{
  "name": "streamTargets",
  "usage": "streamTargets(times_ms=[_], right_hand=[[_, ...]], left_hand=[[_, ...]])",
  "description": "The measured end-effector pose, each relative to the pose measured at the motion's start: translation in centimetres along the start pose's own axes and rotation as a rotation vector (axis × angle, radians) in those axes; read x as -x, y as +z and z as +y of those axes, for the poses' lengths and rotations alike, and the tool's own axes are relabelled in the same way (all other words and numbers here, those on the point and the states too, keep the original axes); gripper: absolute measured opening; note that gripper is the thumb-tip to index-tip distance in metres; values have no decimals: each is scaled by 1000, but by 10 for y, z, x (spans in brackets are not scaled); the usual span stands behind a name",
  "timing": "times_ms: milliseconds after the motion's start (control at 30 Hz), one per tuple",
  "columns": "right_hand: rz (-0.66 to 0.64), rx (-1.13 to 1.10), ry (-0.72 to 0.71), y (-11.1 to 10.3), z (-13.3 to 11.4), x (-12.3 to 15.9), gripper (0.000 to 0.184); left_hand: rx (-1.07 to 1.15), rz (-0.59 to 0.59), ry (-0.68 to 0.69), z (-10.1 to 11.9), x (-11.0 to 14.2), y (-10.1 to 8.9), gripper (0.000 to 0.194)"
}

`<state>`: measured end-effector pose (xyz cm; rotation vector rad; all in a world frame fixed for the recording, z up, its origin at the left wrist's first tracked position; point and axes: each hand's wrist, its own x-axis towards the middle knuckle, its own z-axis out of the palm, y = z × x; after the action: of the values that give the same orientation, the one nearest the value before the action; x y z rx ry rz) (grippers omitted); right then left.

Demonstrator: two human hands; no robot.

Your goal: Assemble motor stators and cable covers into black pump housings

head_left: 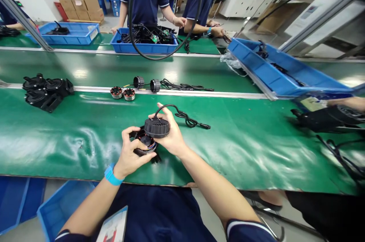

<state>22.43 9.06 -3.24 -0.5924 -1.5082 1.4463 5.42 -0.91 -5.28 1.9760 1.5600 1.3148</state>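
My left hand [133,152] is wrapped round an open motor housing [146,143], where copper windings and a dark round hub show inside. In my right hand [172,133] is a round black ribbed cap [156,127], tilted just above the housing. A black cable [186,118] leaves the top of the cap, curls to the right and rests its plug end on the green mat. Whether cap and housing touch, I cannot tell. Beyond my hands lie two copper-wound stators [129,94] wired to two black ribbed caps [155,85], with another cable [188,86] beside them.
Several black motor housings [45,91] are grouped at the left on the green mat [242,139]. Across the bench are blue bins [145,47]; one long bin [291,70] slants at the right. A cable loop [165,58] hangs in front. At far right, another person's hand [349,102] touches a black part.
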Motion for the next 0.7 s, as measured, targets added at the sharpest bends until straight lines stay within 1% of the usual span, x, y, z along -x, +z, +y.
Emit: streamTargets(times_ms=[100,233,267,333,400,467,500,533,600,633,667,700], right_hand=[[-72,59,-11,1,6,0,101],[-145,258,-62,1,3,8,98],[-167,309,-83,1,0,12,100],[-250,374,-125,1,-9,19,101],[-330,409,-165,1,-16,25,91],[-352,483,-199,4,-21,31,76],[-336,535,-204,7,-22,33,73],[-310,584,-206,10,-22,35,73],[-255,650,-216,19,-19,38,72],[-223,664,-230,23,-16,40,72],[-187,667,-257,27,-13,41,73],[-147,664,-286,30,-10,42,73]], left_hand=[[22,-76,-5,-6,-3,-12,30],[-100,-111,-5,-16,-8,-35,37],[-86,-146,2,-17,-11,-41,38],[1,-258,10,-20,-17,-54,36],[64,-379,-3,-22,-26,-66,34],[121,-461,-36,-22,-33,-77,36],[182,-441,-55,-20,-37,-81,39],[253,-363,-85,-16,-39,-84,43],[329,-108,-149,-1,-43,-87,52],[288,-14,-162,10,-44,-85,59],[189,12,-151,21,-45,-82,67],[50,-35,-118,33,-45,-77,78]])
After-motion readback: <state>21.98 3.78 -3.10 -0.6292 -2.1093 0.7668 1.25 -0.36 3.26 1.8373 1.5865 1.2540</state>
